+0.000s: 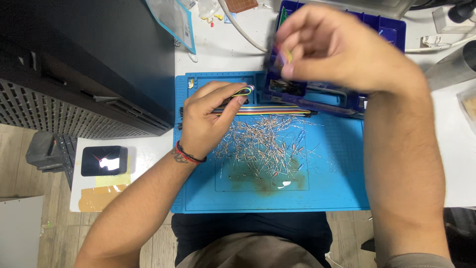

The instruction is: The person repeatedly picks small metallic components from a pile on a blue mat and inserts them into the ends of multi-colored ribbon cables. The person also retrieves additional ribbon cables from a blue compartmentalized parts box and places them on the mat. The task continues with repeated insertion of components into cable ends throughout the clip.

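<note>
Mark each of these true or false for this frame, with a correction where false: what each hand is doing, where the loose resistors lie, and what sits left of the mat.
1. The left hand pinches rainbow ribbon wires. True.
2. The right hand rests flat on the mat. False: it is raised over the dark blue parts box, pinching something small.
3. Loose resistors lie scattered on the blue mat. True.
4. The left wrist is bare. False: it wears a red and black band.

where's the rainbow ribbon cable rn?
In the head view, the ribbon cable lies across the top of the blue mat, its looped end pinched by the left hand, just above the resistor pile.
</note>
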